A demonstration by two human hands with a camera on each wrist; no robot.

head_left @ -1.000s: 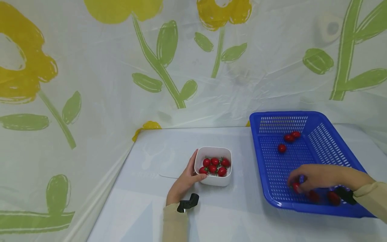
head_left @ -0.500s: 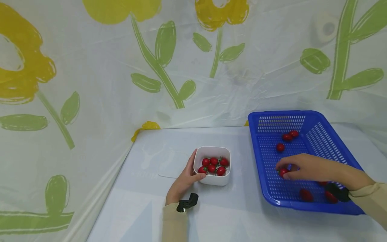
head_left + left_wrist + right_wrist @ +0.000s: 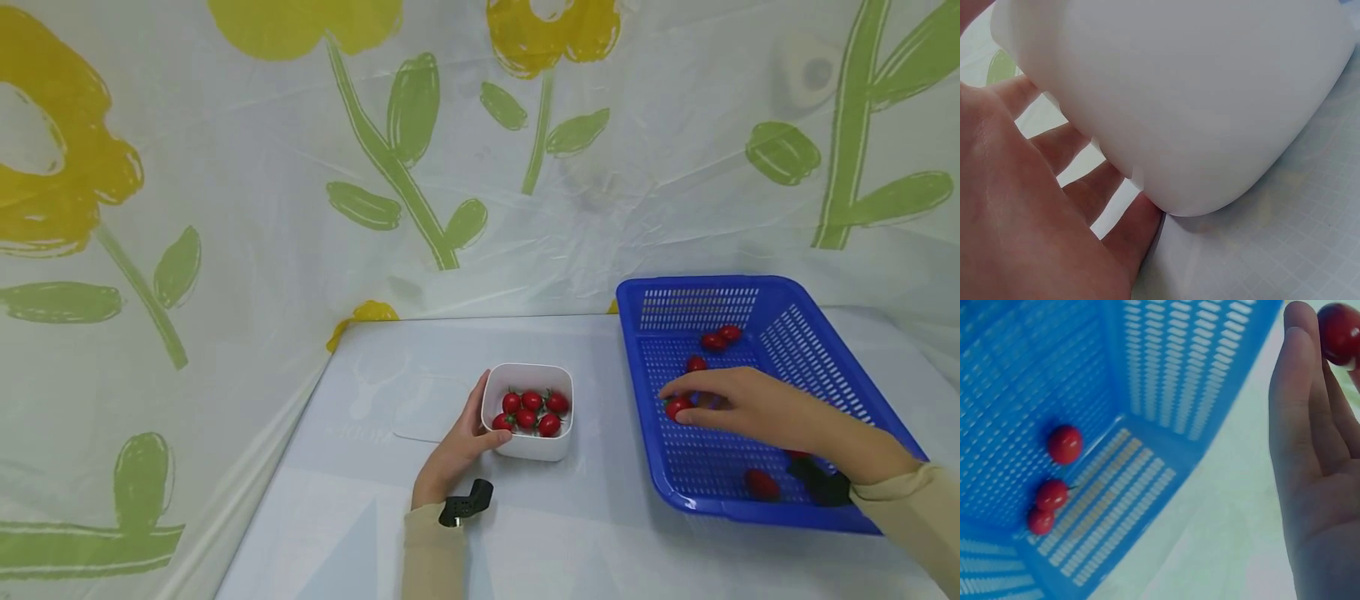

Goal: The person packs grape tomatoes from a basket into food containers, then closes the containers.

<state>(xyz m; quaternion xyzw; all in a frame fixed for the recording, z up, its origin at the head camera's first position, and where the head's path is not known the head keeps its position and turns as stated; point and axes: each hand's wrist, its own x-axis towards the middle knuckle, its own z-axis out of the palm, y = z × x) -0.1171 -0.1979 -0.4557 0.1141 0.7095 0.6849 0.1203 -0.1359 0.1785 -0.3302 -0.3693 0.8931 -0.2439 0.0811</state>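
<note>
In the head view my right hand [image 3: 780, 408] pinches a red cherry tomato [image 3: 677, 407] between thumb and fingertips, over the left part of a blue plastic basket [image 3: 642, 400]. The right wrist view also has this held tomato [image 3: 1340, 334] at its upper right corner. My left hand [image 3: 453, 454] holds a small white square box [image 3: 534, 448] at its left side, the thumb on the front rim and the fingers along the wall. Several cherry tomatoes [image 3: 527, 417] with green stems lie inside the box. From the left wrist, the fingers [image 3: 1088, 190] touch the box's outer wall [image 3: 1191, 112].
Near the basket's far end lie 3 tomatoes [image 3: 1065, 444]. Another tomato [image 3: 762, 484] lies toward its front, and the right wrist partly covers one more. A white tabletop [image 3: 360, 500] bears box and basket. A flower-printed sheet [image 3: 262, 167] hangs behind.
My right hand has risen from the basket's front part and moved left and away from me, carrying the tomato. The left hand and the box have stayed put.
</note>
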